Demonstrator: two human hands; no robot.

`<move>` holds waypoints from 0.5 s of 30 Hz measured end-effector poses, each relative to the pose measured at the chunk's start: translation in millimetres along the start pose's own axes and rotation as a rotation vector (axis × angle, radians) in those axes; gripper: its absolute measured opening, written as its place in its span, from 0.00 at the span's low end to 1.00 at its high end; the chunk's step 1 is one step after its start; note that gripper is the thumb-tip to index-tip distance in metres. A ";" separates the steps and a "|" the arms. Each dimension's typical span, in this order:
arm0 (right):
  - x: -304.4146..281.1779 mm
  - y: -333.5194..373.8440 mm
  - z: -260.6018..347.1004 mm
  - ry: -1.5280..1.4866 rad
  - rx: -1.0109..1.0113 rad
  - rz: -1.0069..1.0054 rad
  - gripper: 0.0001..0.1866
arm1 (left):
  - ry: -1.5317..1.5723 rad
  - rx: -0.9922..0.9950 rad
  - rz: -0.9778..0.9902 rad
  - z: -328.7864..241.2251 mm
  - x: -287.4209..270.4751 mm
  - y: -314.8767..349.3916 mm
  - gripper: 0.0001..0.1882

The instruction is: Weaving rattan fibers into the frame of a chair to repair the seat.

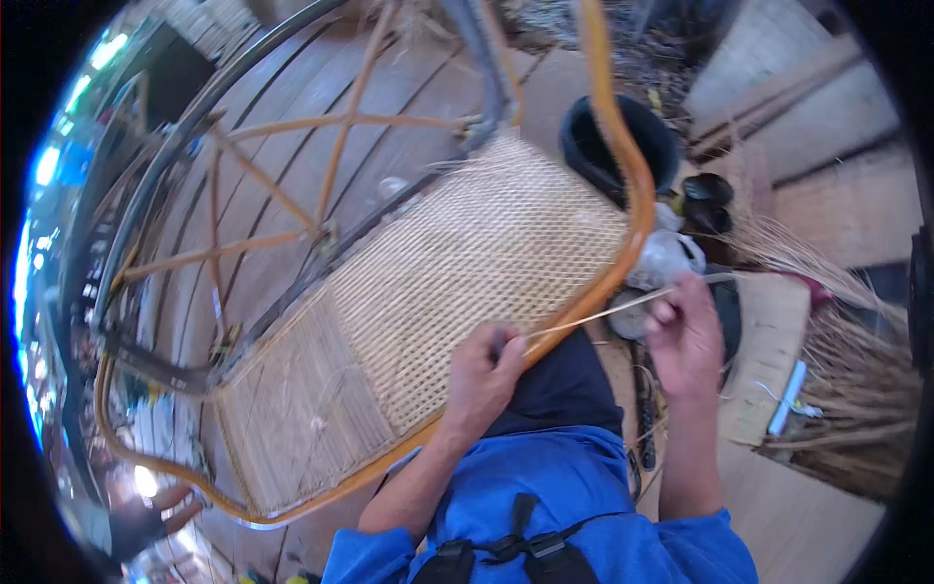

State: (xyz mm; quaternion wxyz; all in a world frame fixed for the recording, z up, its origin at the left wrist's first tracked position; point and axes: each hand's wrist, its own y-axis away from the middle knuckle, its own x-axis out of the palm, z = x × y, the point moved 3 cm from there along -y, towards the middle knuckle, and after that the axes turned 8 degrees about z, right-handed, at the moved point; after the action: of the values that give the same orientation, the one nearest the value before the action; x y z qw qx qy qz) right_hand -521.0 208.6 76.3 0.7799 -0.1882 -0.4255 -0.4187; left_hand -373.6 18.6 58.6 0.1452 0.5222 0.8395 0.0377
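In the head view, a pale cane strand (605,312) stretches taut between the person's two hands, just over the right-hand side of a rattan chair frame (611,277). The right hand (684,341) is raised clear of the frame and grips the strand between curled fingers and thumb; a length of it runs on past the fingers to the right. The left hand (484,380) is lower, beside the rail and over the edge of the woven cane panel (486,243). Its fingers are curled, thumb and forefinger at the strand's near end, but whether they pinch it cannot be told.

The panel fills the frame between its rails: the upper part is a close openwork weave, while the lower-left section (302,419) shows strands running one way only. Beyond it, crossed rattan braces (347,120) stand over the plank floor (272,107).

Past the rail at upper right are a black bucket (574,151) and a white plastic bag (669,258). Farther right lie a heap of dry fibre strands (837,360) and a light blue stick (786,399). At lower left, another person's hand (161,511) is near the frame's corner, fingers spread.
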 end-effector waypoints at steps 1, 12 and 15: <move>-9.1 -13.1 -4.7 -0.029 0.017 -0.026 0.08 | -0.096 0.080 -0.038 0.7 -0.5 7.5 0.03; -52.1 -56.2 5.5 0.497 -0.105 -0.306 0.10 | -0.095 -0.045 0.163 48.0 2.2 60.2 0.03; -50.5 -66.4 2.4 0.462 -0.111 -0.319 0.10 | -0.022 -0.196 0.280 55.7 9.3 54.9 0.05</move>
State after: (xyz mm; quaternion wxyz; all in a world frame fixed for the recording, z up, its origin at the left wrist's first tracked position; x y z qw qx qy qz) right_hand -590.8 196.6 32.1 0.7689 -0.0610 -0.2371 -0.5907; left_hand -314.1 46.7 15.3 0.1982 0.6177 0.7492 0.1334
